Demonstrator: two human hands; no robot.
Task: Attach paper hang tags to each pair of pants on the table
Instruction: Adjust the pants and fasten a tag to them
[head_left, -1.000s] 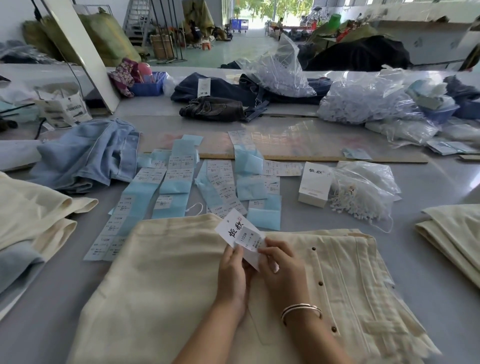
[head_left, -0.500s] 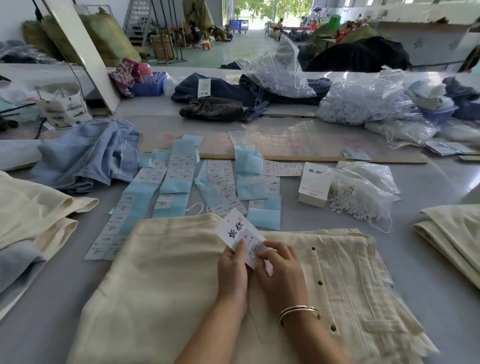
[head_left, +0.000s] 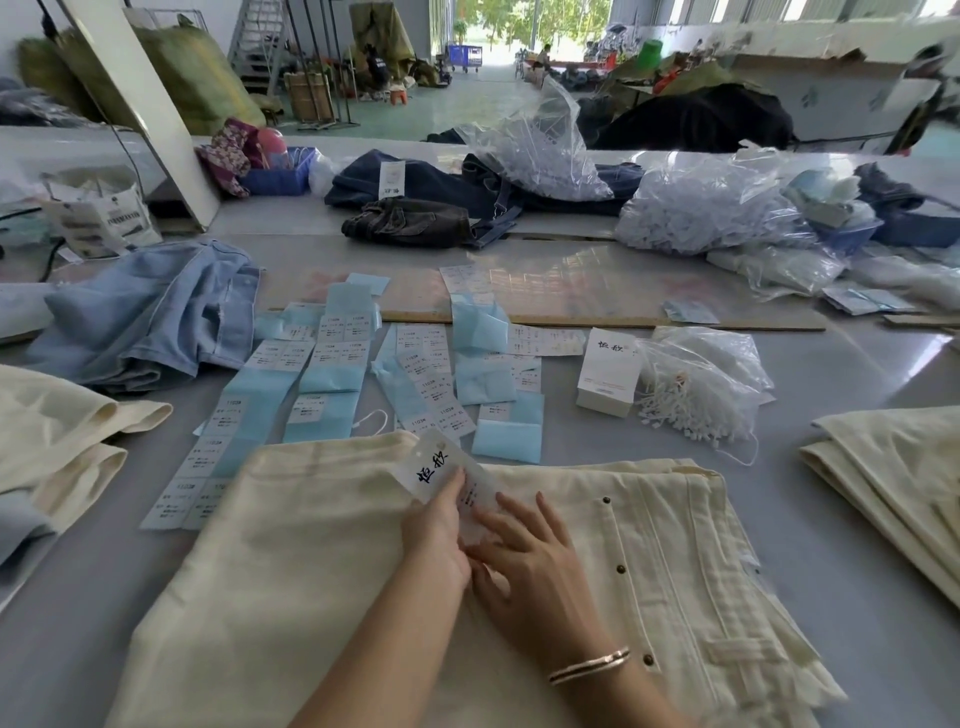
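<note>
Lying flat across the grey table (head_left: 857, 597): cream pants (head_left: 291, 571), studded pocket to the right. Resting on them near the waistband: white hang tag (head_left: 434, 470). Pinching its lower edge: left hand (head_left: 434, 535). Spreading over the cloth beside it, fingers relaxed, gripping nothing: right hand (head_left: 524, 566). Best keeping the tag steady, printed face up, while securing it with 1 loop.

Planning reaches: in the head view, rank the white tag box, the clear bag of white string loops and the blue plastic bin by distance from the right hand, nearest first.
1. White tag box, ahead and right of the right hand.
2. Clear bag of white string loops, just right of the box.
3. Blue plastic bin, far back left.
</note>
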